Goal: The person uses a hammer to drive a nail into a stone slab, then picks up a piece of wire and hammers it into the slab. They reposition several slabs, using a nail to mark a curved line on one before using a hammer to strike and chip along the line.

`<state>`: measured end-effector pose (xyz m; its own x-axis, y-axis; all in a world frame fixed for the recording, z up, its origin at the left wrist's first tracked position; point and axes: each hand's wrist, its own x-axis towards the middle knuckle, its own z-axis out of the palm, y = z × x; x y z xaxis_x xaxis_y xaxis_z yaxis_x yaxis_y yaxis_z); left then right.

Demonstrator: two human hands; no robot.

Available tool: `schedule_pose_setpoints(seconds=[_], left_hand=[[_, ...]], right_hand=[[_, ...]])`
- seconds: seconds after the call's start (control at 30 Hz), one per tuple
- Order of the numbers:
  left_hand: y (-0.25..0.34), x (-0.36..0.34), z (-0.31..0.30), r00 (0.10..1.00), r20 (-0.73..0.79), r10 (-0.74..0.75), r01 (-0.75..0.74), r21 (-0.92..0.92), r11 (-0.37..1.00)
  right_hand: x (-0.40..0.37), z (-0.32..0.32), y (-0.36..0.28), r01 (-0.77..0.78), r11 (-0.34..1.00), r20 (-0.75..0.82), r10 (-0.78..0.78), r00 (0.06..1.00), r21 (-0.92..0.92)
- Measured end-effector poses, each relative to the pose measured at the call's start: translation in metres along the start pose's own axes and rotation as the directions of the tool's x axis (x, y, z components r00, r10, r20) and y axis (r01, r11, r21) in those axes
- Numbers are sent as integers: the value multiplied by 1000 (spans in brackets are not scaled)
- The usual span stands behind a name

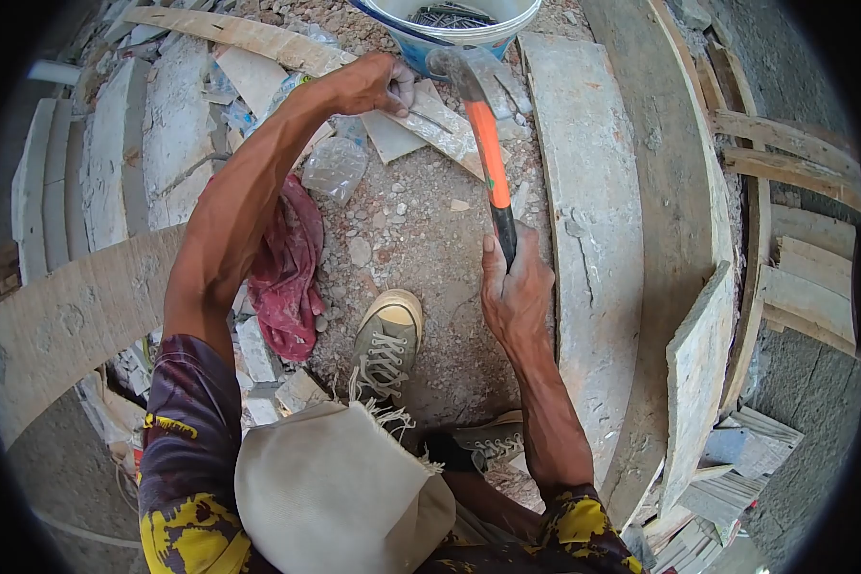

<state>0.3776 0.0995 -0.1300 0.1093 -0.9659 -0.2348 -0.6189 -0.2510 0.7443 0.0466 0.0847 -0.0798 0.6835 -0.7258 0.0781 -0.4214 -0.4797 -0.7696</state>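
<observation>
One hammer (489, 158), orange-handled, points toward 12 o'clock from the right hand (517, 292), which is wrapped tight round its black grip. At 11 o'clock the left hand (378, 84) is closed on the end of one wood strip (437, 122). One bucket (450, 36) at 12, one red rag (292, 273) at 9, two shoes (387, 344) at 6. Gravel ground (421, 230), ringed by curved planks (593, 220).

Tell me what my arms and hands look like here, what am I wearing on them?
Both arms are bare from above the elbow down. The left hand and right hand have no gloves; no watch or ring shows. The left sleeve and right sleeve are short, dark purple with yellow blotches.
</observation>
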Motion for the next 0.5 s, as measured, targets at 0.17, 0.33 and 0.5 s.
schedule_pose_setpoints(seconds=[0.17, 0.33, 0.5], left_hand=[[8, 3, -5, 999, 32, -31, 28, 80, 996], [1, 3, -3, 999, 14, 33, -34, 58, 998], [5, 3, -5, 998, 69, -13, 10, 37, 999]], right_hand=[[15, -3, 16, -72, 947, 316, 175, 933, -312], [20, -20, -22, -147, 981, 215, 171, 962, -123], [19, -23, -19, -134, 987, 182, 149, 972, -91]])
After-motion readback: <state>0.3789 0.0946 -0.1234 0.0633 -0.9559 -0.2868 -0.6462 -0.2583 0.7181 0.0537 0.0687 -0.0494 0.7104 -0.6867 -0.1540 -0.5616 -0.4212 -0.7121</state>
